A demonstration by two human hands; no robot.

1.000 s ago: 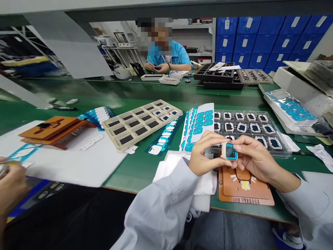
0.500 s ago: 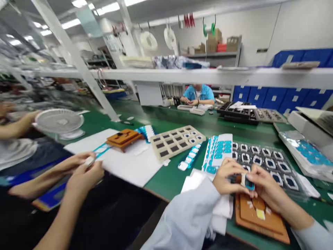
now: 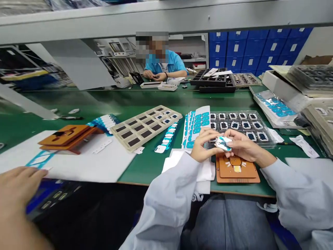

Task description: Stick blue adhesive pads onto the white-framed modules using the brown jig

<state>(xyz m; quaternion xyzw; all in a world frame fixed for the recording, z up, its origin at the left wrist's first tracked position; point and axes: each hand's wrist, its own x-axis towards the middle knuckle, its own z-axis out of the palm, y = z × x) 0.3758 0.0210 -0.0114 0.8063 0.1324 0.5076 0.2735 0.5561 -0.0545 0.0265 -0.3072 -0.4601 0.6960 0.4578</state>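
Watch-style housing [image 3: 222, 142], at eleven o'clock from the orange fixture [image 3: 236, 176], sits pinched by your left hand [image 3: 203, 146] and right hand [image 3: 244, 146]; its glossy face has tipped upward since a second ago, seemingly easing your view.

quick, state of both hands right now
Left hand: closed, holding one side of a small white case.
Right hand: closed, holding the other side of that case.
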